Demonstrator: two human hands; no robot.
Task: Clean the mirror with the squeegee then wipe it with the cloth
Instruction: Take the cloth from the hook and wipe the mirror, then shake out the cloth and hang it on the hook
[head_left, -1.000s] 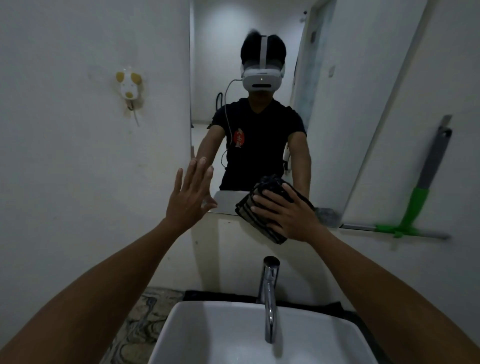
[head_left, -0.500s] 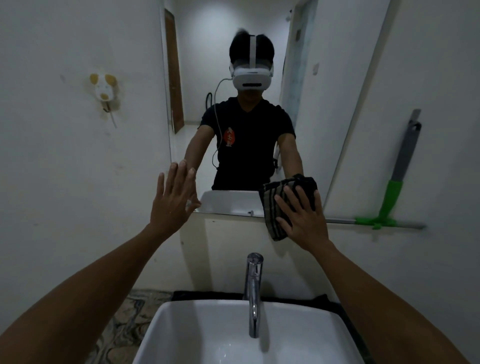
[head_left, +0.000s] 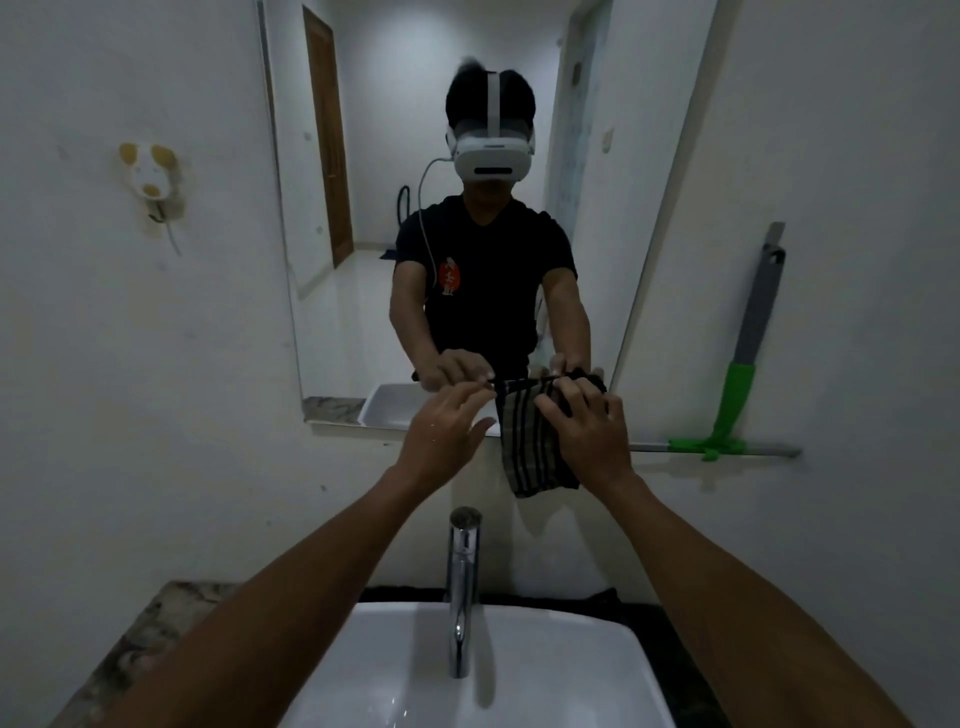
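A tall mirror (head_left: 374, 130) hangs on the wall above the sink and reflects a person in a black shirt. My right hand (head_left: 589, 436) grips a dark striped cloth (head_left: 530, 457) at the mirror's lower right corner, and the cloth hangs below the mirror's bottom edge. My left hand (head_left: 441, 434) reaches in from the left, its fingertips pinching the cloth's upper left corner. The squeegee (head_left: 745, 364), with a grey handle and green neck, leans against the wall to the right of the mirror, its blade on a narrow ledge.
A chrome tap (head_left: 462, 582) stands over a white basin (head_left: 519, 675) directly below my hands. A marbled counter (head_left: 150, 634) lies to the left of the basin. A small white and yellow hook (head_left: 148, 176) is stuck on the left wall.
My left hand has come off the wall left of the mirror and moved right to the cloth. My right hand slid the cloth right along the mirror's bottom edge, and the cloth now hangs unfolded.
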